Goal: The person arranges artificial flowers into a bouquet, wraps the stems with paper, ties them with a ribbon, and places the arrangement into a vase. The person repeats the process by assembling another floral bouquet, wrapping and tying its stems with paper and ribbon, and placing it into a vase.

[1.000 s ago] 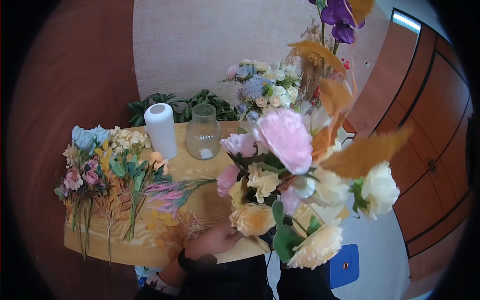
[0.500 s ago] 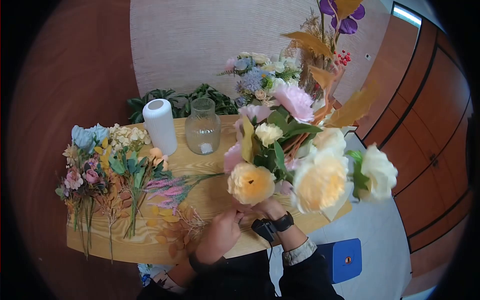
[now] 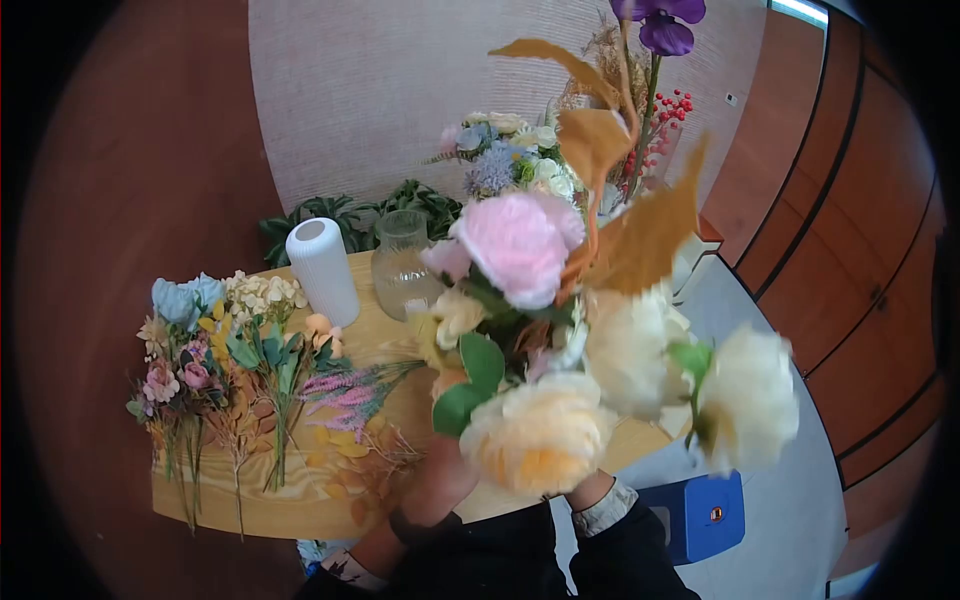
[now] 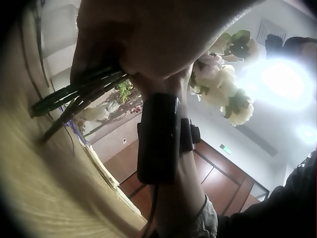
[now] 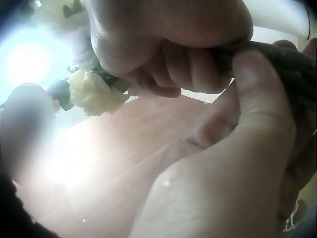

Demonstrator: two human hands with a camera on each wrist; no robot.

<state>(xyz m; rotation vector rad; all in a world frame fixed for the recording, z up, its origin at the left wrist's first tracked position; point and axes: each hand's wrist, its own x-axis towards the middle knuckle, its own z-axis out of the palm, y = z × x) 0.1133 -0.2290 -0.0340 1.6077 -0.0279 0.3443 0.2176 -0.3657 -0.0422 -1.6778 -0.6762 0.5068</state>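
Note:
Both hands are on the stems of one bouquet of pink [image 3: 515, 245], cream and pale orange flowers [image 3: 545, 435] with brown leaves. In the right wrist view, my right hand [image 5: 171, 47] curls round the green stems [image 5: 292, 64], closer to the blooms. My left hand [image 5: 218, 163] is lower on the bundle, its thumb pressed along the stems. The left wrist view shows the left hand in shadow, with stem ends [image 4: 59, 101] sticking out over the wooden table [image 4: 74, 183]. In the head view, blooms hide the right hand and part of the left.
On the table are a white ribbed vase [image 3: 325, 270], a clear glass vase [image 3: 400, 265], pink flower sprigs [image 3: 345, 395] and several flower stems on the left [image 3: 190, 375]. Another flower arrangement [image 3: 500, 165] is behind the bouquet. A blue stool [image 3: 705, 515] is at the lower right.
The bouquet has turned and shifted, and its pale orange bloom now covers the right hand, which showed half a second ago. The head view has also shifted slightly.

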